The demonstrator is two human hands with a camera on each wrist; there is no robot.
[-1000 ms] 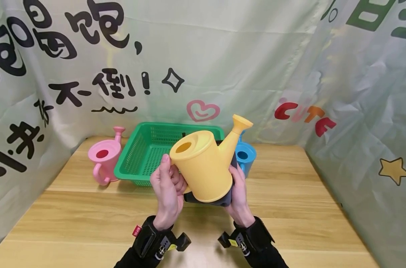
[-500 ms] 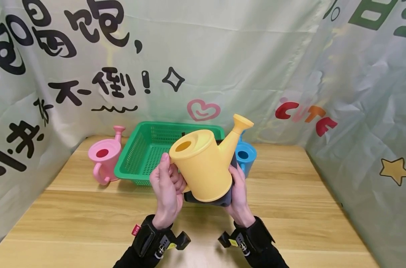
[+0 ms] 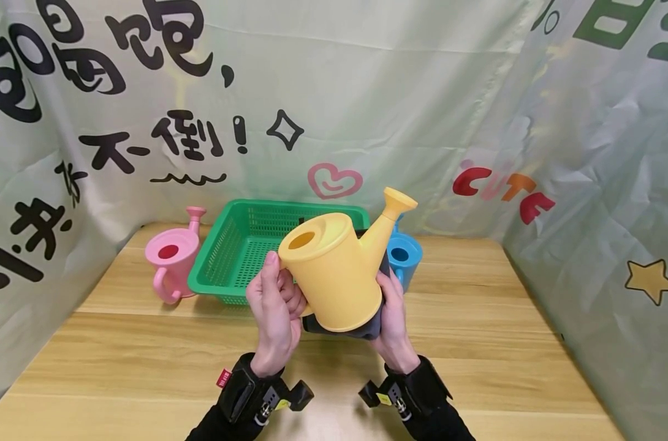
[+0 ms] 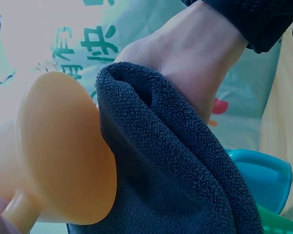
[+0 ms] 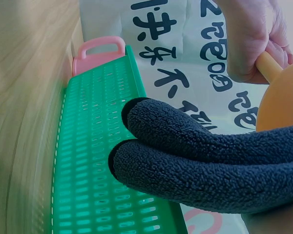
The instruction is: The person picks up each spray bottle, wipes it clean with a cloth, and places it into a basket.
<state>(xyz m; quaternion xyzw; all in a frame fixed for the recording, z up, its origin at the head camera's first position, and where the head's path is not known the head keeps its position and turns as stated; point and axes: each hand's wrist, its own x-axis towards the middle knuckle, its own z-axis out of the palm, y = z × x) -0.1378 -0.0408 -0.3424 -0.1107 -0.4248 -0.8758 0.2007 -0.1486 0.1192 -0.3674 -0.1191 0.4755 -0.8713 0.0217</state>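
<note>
A pink plastic watering can (image 3: 184, 266) and a blue plastic watering can (image 3: 409, 264), the latter partly hidden, stand on a pale wood-grain desk (image 3: 477, 318), at opposite ends of a rectangular green perforated plastic basket (image 3: 262, 228). Behind hangs a creased pale-green fabric backdrop (image 3: 394, 110) printed with black Chinese characters (image 3: 110, 144), a pink outlined heart (image 3: 334, 184), multicoloured "CUTE" lettering (image 3: 516, 184) and a dark-edged yellow star (image 3: 651, 282).

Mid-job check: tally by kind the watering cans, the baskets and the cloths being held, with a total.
Watering cans: 3 (yellow can, pink can, blue can)
Baskets: 1 (green basket)
Held cloths: 1 (dark grey cloth)
Total: 5
</note>
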